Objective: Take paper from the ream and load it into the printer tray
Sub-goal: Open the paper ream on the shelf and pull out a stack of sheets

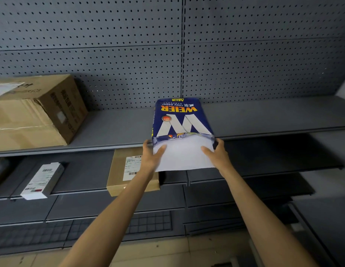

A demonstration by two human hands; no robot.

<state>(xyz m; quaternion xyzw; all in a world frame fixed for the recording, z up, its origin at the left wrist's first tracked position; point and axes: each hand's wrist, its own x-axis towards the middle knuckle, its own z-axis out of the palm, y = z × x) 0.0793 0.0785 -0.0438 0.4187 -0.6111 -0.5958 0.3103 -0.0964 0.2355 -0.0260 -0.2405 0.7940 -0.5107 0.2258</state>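
A blue ream wrapper marked "WEIER copy paper" lies on the grey upper shelf, its torn open end toward me. A stack of white paper sticks out of that end, past the shelf's front edge. My left hand grips the stack's left side, thumb on top. On the stack's right side is my right hand, thumb on top too. No printer or tray is in view.
Large cardboard boxes sit at the left of the upper shelf. On the shelf below lie a small brown parcel and a white box. Grey pegboard backs the shelving. Lower shelves and a tiled floor are beneath.
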